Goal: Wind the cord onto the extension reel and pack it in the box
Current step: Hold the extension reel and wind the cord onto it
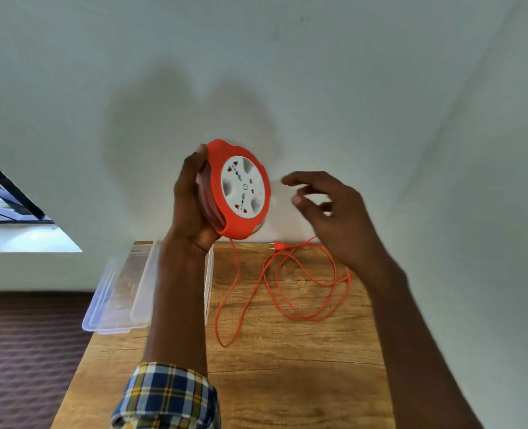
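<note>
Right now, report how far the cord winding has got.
Done: a few turns sit on the reel. In hand: left hand grips it; right hand hovers beside it, empty. Left: most cord and plug lie on the table; the box holds no reel.

I counted one orange reel (241, 188) up in my left hand (191, 199), one cord (287, 292) trailing off it, one plug (277, 246) on its end. Two clear plastic pieces were there, a box (208, 283) and a lid (117, 292). One table (287, 366), and my two hands, the right hand (327, 209) included.
</note>
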